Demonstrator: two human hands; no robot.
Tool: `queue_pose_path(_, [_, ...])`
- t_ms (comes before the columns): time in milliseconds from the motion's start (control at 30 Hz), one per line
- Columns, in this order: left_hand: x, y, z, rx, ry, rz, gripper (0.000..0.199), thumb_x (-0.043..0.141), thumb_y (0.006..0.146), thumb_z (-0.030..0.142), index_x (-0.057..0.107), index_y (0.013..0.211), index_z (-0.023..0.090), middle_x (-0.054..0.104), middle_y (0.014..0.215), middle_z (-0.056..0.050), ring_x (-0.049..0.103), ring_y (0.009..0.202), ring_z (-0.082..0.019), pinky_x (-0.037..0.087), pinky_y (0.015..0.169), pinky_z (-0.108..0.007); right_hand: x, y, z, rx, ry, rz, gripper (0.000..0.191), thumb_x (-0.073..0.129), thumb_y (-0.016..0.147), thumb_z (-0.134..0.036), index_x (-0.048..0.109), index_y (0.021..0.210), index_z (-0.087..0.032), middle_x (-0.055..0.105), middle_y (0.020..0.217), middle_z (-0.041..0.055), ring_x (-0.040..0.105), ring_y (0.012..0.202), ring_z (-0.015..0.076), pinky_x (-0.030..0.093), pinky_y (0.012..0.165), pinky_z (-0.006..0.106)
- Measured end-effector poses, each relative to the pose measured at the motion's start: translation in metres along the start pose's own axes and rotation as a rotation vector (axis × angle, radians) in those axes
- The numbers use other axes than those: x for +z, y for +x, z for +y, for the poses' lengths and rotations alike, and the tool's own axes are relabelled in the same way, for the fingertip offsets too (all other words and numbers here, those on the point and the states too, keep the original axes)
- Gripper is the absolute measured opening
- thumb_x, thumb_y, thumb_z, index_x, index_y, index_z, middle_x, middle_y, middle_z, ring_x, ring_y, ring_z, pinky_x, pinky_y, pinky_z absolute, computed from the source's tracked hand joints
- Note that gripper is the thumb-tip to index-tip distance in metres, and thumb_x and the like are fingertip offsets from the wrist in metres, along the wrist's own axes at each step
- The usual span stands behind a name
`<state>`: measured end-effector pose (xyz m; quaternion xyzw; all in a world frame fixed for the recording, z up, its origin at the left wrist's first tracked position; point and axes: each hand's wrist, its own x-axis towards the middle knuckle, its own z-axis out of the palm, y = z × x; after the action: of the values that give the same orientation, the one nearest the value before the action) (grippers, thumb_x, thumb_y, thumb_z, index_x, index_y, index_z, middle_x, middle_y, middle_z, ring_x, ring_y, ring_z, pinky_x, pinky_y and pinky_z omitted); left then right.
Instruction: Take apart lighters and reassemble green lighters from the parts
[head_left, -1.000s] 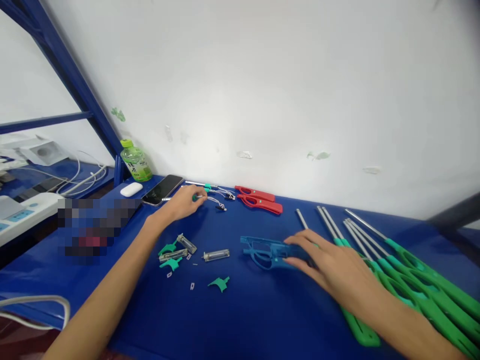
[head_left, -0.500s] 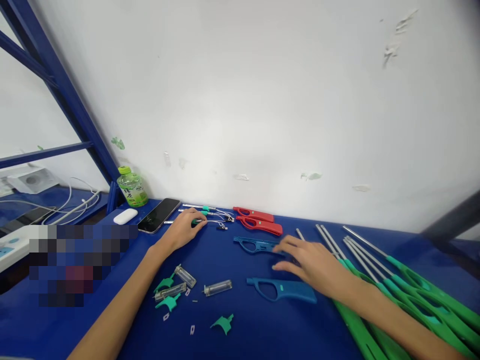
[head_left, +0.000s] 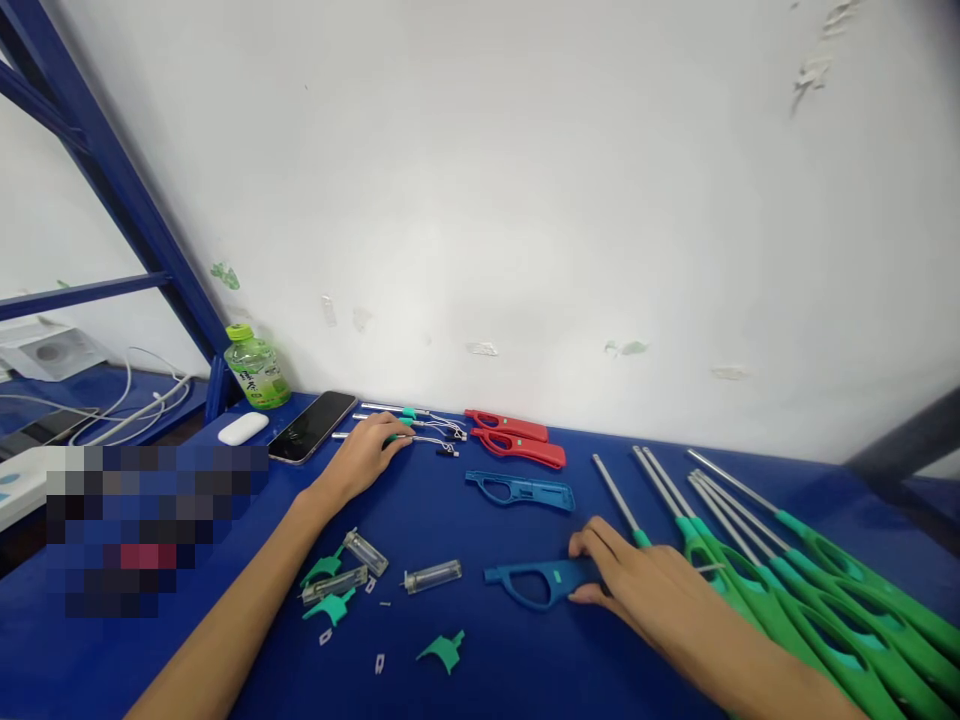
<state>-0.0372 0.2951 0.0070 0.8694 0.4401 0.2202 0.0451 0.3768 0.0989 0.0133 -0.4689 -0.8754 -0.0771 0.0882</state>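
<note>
Right now your right hand (head_left: 637, 578) is curled round the back end of the near blue casing (head_left: 538, 580), thumb on one side and fingers on the other, narrow and holding. That casing lies flat on the blue table (head_left: 517, 675), its looped front end pointing left. Just beyond it, towards the wall (head_left: 525, 200), sits the far blue casing (head_left: 520, 490), its inner side facing up, and past that a pair of red casings (head_left: 517, 448) side by side.

Over on the left, your left hand (head_left: 367, 452) is bent low over the nearest metal rod (head_left: 340, 435), its fingers drawn together; whether they grip it or only rest there, you can't tell from here. Thin white wires (head_left: 427, 440) run out past those fingertips.

Between your arms it's all small parts: three clear cylinders (head_left: 433, 576), two of them close together beside a couple of teal triggers (head_left: 330, 606), a third trigger on its own nearer you, and little white clips (head_left: 379, 663). Off to your right, green lighters (head_left: 900, 592) fan out with their metal tubes towards the wall. Far left, a phone (head_left: 313, 427) lies near a green bottle (head_left: 256, 370).
</note>
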Motion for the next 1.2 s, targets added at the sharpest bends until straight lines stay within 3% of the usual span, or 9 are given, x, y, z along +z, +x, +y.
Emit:
queue_pose_path(133, [0.003, 0.001, 0.003, 0.021, 0.015, 0.025, 0.036, 0.069, 0.104, 0.042, 0.066, 0.133, 0.020, 0.068, 0.136, -0.010, 0.070, 0.116, -0.025, 0.061, 0.099, -0.048, 0.000, 0.002, -0.002, -0.038, -0.013, 0.009, 0.018, 0.050, 0.114, -0.041, 0.057, 0.116, -0.024, 0.071, 0.097, 0.0016, 0.069, 0.047, 0.0188, 0.026, 0.039, 0.033])
queue_pose_path(267, [-0.001, -0.001, 0.008, 0.018, 0.037, 0.066, 0.037, 0.069, 0.104, 0.042, 0.066, 0.134, 0.020, 0.068, 0.136, -0.010, 0.070, 0.117, -0.025, 0.061, 0.100, -0.049, -0.008, 0.004, -0.005, -0.050, 0.006, -0.018, 0.011, 0.058, 0.111, -0.033, 0.055, 0.117, -0.025, 0.071, 0.099, 0.0001, 0.071, 0.048, 0.0188, 0.034, 0.042, 0.033])
queue_pose_path(467, [-0.007, -0.003, 0.016, -0.001, 0.072, 0.130, 0.036, 0.069, 0.104, 0.042, 0.066, 0.133, 0.020, 0.068, 0.136, -0.010, 0.070, 0.116, -0.025, 0.061, 0.100, -0.048, -0.018, 0.008, -0.009, -0.044, 0.050, -0.079, 0.026, 0.075, 0.101, -0.025, 0.053, 0.116, -0.026, 0.071, 0.101, -0.0020, 0.075, 0.054, 0.0217, 0.039, 0.047, 0.033])
queue_pose_path(700, [-0.010, -0.004, 0.022, -0.009, 0.098, 0.152, 0.035, 0.069, 0.104, 0.042, 0.067, 0.132, 0.020, 0.068, 0.135, -0.010, 0.070, 0.115, -0.024, 0.061, 0.099, -0.048, -0.031, 0.014, -0.013, -0.003, 0.127, -0.139, 0.029, 0.075, 0.099, -0.014, 0.053, 0.115, -0.027, 0.073, 0.102, -0.0040, 0.079, 0.065, 0.0189, 0.046, 0.054, 0.030])
queue_pose_path(900, [-0.011, -0.004, 0.025, -0.005, 0.109, 0.161, 0.035, 0.069, 0.104, 0.042, 0.067, 0.131, 0.020, 0.069, 0.134, -0.010, 0.070, 0.115, -0.024, 0.061, 0.099, -0.048, -0.031, 0.019, -0.024, 0.040, 0.119, -0.128, 0.038, 0.074, 0.103, -0.039, 0.054, 0.131, -0.024, 0.072, 0.120, 0.0055, 0.082, 0.077, 0.0258, 0.053, 0.060, 0.035])
queue_pose_path(1033, [-0.011, -0.004, 0.026, 0.001, 0.115, 0.164, 0.035, 0.069, 0.104, 0.042, 0.067, 0.131, 0.020, 0.069, 0.135, -0.010, 0.070, 0.115, -0.024, 0.061, 0.099, -0.048, -0.021, 0.027, -0.033, 0.025, 0.107, -0.143, 0.040, 0.086, 0.093, -0.038, 0.059, 0.118, -0.023, 0.072, 0.109, 0.0026, 0.077, 0.061, 0.0244, 0.044, 0.050, 0.034])
queue_pose_path(1200, [-0.013, -0.004, 0.026, 0.008, 0.118, 0.169, 0.035, 0.069, 0.104, 0.042, 0.067, 0.132, 0.020, 0.069, 0.134, -0.010, 0.070, 0.114, -0.024, 0.062, 0.099, -0.047, -0.022, 0.028, -0.037, -0.034, 0.128, -0.162, 0.039, 0.090, 0.088, -0.036, 0.058, 0.108, -0.025, 0.071, 0.096, -0.0042, 0.072, 0.055, 0.0202, 0.038, 0.049, 0.032])
